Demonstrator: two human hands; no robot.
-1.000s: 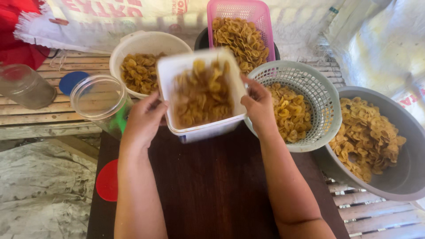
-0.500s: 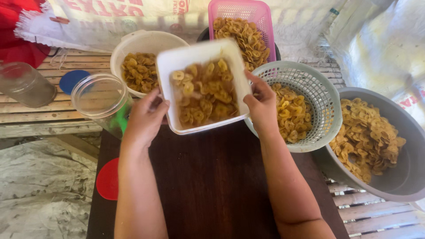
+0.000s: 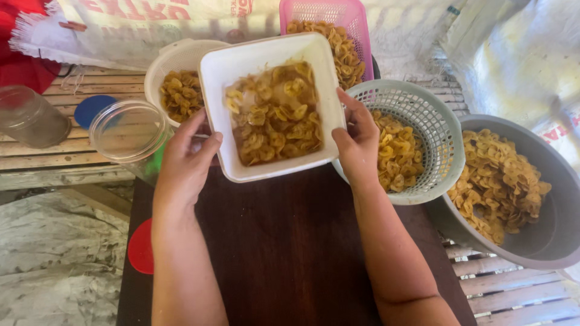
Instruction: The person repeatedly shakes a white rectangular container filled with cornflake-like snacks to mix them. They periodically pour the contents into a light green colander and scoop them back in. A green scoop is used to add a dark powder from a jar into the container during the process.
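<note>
I've tipped the square white plastic tub point(image 3: 272, 105) of banana chips point(image 3: 275, 115) back up; my left hand point(image 3: 186, 160) and right hand point(image 3: 357, 140) grip its sides (a harder tilt could spill chips).

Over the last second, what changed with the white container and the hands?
The white square container of banana chips, blurred by motion a second ago, now shows sharply and is tipped with its opening toward the camera; the chips have shifted inside it. The left hand and right hand grip its two sides as before. The round white bowl, green basket and grey basin stayed put.

Hands point(image 3: 272, 151) around white chip tub point(image 3: 232, 63)
</note>
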